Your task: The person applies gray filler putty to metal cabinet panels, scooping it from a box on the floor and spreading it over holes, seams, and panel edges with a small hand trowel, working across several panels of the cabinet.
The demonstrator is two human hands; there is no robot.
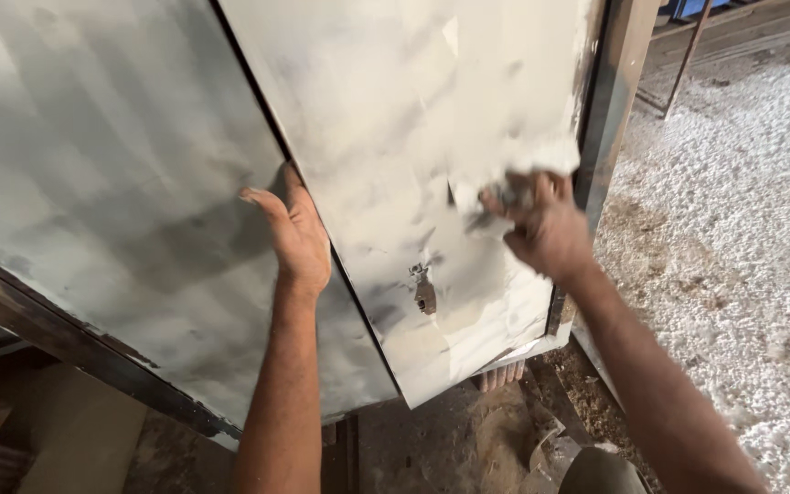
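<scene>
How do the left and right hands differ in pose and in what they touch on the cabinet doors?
The left hand lies flat and open on the left door panel; the right hand is clenched around a small tool against the right door panel. The left hand looks sharp, the right hand blurred. Both are bare and press on whitish, smeared panels.
</scene>
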